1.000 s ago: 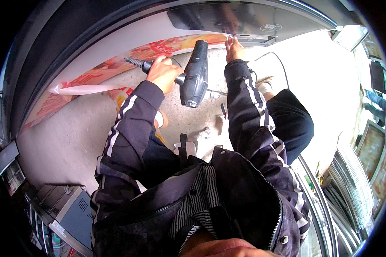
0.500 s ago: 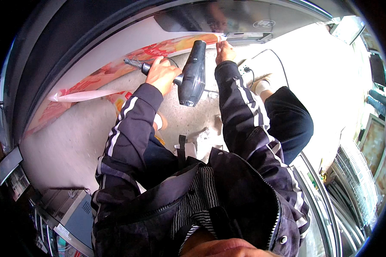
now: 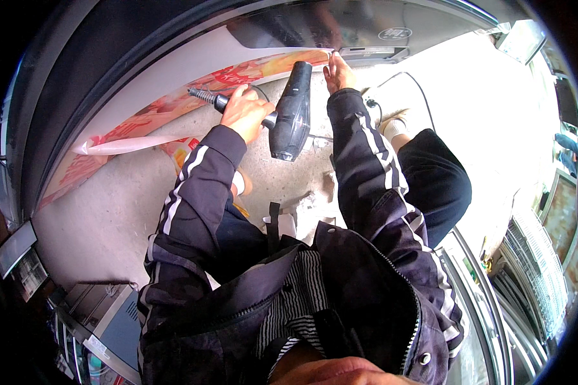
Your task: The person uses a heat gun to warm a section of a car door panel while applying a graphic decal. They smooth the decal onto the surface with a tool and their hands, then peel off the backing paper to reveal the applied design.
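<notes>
Pale floor beneath black hairdryer

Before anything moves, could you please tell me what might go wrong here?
If the hair dryer in the left hand is running, its heat might reach the right hand or wrinkle the printed sheet. The black cable on the floor near the right foot could snag.

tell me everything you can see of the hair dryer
The hair dryer is black, apparently worn plastic, with a tapering barrel, a side handle and a ribbed cord sleeve. The left hand grips the handle, holding it above the concrete floor, narrow end pointing forward. Whether it's running doesn't show.
</notes>
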Available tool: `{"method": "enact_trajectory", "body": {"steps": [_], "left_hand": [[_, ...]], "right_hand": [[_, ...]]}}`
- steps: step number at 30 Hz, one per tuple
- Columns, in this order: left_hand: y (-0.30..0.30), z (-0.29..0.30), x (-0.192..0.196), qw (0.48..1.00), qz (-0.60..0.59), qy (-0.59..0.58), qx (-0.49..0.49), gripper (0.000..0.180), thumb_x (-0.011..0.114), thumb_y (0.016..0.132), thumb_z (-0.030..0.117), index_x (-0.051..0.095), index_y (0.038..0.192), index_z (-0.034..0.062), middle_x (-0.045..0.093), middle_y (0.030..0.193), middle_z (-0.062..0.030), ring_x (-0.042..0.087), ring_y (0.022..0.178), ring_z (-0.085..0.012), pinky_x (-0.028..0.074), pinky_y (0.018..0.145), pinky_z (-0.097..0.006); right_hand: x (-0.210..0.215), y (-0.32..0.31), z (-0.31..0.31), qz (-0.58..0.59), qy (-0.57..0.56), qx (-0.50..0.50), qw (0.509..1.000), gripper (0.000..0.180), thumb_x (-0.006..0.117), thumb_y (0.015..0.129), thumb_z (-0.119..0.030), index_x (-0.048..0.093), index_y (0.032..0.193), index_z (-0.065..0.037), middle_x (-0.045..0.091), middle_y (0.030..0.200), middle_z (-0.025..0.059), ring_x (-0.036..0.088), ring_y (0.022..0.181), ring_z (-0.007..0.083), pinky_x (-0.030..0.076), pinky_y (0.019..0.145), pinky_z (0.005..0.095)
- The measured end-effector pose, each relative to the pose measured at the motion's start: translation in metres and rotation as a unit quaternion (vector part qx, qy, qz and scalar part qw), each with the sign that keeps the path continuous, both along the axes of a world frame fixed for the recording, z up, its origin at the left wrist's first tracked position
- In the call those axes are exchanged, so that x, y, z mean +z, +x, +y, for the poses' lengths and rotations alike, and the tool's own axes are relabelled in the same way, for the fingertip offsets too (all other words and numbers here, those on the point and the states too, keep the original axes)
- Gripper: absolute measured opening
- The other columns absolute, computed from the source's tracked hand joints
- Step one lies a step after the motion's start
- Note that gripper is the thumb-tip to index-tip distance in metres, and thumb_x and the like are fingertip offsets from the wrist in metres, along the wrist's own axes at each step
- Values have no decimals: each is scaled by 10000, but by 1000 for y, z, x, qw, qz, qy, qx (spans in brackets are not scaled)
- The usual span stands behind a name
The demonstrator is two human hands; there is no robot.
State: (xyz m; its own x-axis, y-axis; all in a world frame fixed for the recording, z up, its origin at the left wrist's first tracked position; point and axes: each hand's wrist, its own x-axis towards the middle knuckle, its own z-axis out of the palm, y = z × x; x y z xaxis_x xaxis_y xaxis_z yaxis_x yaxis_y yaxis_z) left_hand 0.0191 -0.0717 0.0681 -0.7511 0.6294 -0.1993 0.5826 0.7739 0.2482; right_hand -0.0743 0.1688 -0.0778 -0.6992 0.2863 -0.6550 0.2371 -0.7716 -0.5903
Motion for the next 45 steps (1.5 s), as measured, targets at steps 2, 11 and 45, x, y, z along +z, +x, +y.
{"method": "enact_trajectory", "body": {"steps": [2, 11, 45], "left_hand": [[-2, 2, -1, 1000, 2, 5, -5, 381, 762, 639, 64, 687, 1006, 131, 696, 936, -26, 592, 1005, -232, 300, 1095, -474], [2, 3, -8, 1000, 23, -17, -3, 391, 776, 628, 56, 693, 1001, 143, 694, 918, -17, 592, 1001, -220, 264, 1126, -487], [10, -4, -21, 999, 42, -32, -11, 339, 792, 629, 89, 692, 944, 169, 692, 893, 11, 594, 970, -199, 277, 1120, -475]], "right_hand": [[-9, -4, 10, -3, -27, 7, 1000, 196, 690, 872, -127, 619, 1054, -111, 661, 999, -10, 621, 928, 115, 454, 881, 353], [11, -11, 25, -77, -112, 126, 983, 173, 535, 889, -35, 598, 1020, -129, 634, 722, -59, 631, 656, 85, 423, 948, 451], [-163, 235, 9, -225, 181, 170, 942, 185, 560, 782, -69, 598, 962, -53, 627, 982, 65, 610, 783, 190, 454, 910, 368]]}}
